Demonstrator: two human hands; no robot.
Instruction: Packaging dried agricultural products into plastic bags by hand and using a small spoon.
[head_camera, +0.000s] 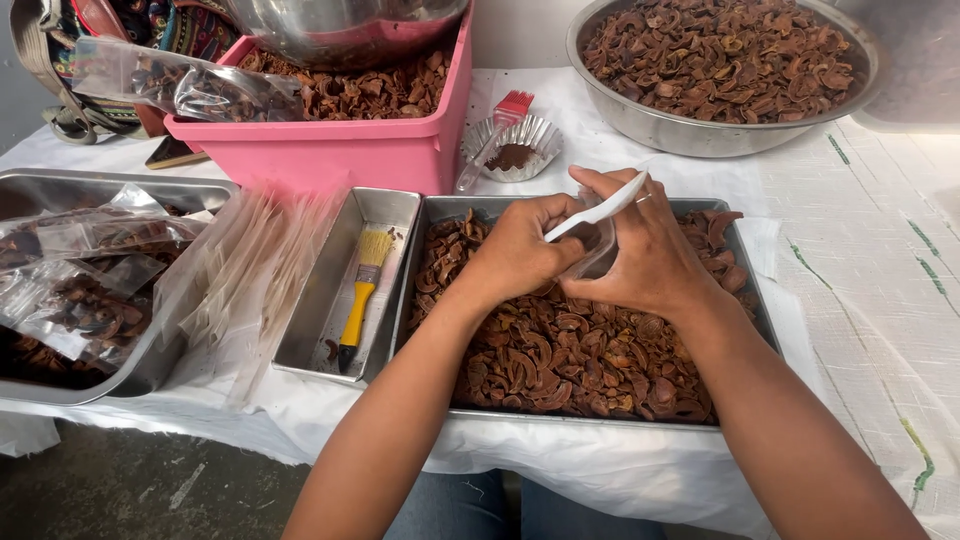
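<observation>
Both hands meet over a steel tray (752, 300) filled with brown dried fruit pieces (560, 350). My left hand (520, 250) is closed around the mouth of a small clear plastic bag (598, 250). My right hand (645, 245) grips the same bag from the other side, and a white flat strip (600, 208) lies across its fingers. A ring shows on one right finger. What is inside the bag is hidden by the fingers.
A narrow steel tray (390, 215) holds a yellow-handled brush (360, 295). A stack of clear bags (250, 260) leans beside it. A left tray (140, 370) holds filled bags. Behind stand a pink tub (330, 150), a foil cup (515, 150) with a red brush, and a big steel bowl (690, 130).
</observation>
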